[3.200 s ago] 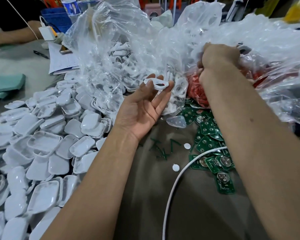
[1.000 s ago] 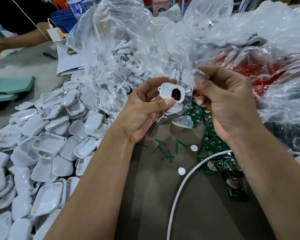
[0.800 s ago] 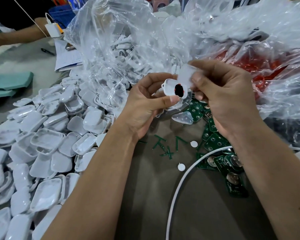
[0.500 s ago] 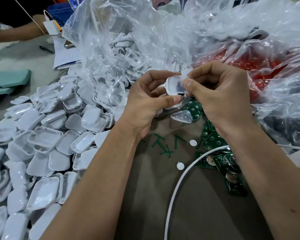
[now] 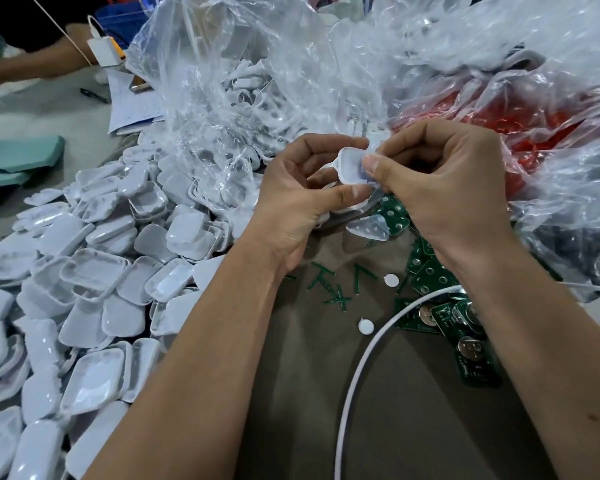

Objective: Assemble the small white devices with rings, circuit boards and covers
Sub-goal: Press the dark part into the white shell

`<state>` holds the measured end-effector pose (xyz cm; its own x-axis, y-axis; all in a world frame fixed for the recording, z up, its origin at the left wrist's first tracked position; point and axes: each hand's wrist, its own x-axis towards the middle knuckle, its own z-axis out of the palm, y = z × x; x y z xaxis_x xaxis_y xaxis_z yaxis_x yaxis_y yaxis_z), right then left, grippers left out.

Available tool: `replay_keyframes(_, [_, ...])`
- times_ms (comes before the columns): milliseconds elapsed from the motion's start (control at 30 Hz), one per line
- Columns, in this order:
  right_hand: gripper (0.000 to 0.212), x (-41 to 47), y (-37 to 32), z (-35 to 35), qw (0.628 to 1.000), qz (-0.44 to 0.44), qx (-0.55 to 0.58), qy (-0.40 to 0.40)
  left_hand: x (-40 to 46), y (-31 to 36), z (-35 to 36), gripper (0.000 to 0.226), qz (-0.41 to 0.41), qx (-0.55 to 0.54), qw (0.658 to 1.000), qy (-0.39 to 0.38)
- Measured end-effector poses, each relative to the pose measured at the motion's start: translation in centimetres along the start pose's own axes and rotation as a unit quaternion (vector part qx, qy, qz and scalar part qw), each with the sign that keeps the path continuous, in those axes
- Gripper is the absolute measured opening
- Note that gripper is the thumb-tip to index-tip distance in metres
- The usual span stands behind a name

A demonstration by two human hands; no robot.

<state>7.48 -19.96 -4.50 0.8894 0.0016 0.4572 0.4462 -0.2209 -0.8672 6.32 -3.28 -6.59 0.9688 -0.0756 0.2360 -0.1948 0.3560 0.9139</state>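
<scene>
- While a white cable is curving across the brown table nearest me, white covers are lying heaped on my left and green circuit boards on my right.
- My left hand is pinching the small white device between thumb and curled fingers.
- My right hand is pressing its thumb onto the device's translucent cover, fingers curled behind.
- Clear plastic bags are bulging beyond, 1 holding red rings.

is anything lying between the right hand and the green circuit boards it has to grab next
Nothing visible blocks it. The right hand hovers just above the circuit boards, pinching the white device with the left hand. Only a clear cover lies beside the pile.
</scene>
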Motion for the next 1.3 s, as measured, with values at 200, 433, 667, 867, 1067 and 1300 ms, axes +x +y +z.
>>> replay_keyframes(200, [0.012,-0.2,0.0,0.2,0.999,-0.022,-0.037,0.018,0.0,-0.1,-0.1,0.044,0.0,-0.007,1.0,-0.004])
replay_keyframes(433, [0.013,-0.2,0.1,0.1,1.0,0.009,-0.009,0.026,0.0,0.0,0.3,0.043,-0.009,-0.048,0.999,-0.021])
replay_keyframes(667, [0.01,0.5,0.4,-0.9,0.995,0.052,0.084,0.033,-0.1,0.1,0.3,0.043,-0.012,-0.064,0.998,-0.02])
replay_keyframes(867, [0.006,0.6,0.1,-1.3,0.999,-0.027,-0.034,0.0,-0.1,0.0,0.2,0.043,-0.003,-0.068,0.998,-0.019])
replay_keyframes(1067, [0.007,0.3,0.0,-1.2,0.991,-0.069,-0.105,-0.045,-0.1,0.0,0.1,0.042,0.0,-0.06,0.998,-0.023])
replay_keyframes(1300, [0.001,0.3,-0.2,-1.1,0.992,-0.056,-0.094,-0.055,-0.1,0.2,0.0,0.039,-0.026,-0.077,0.996,-0.018])
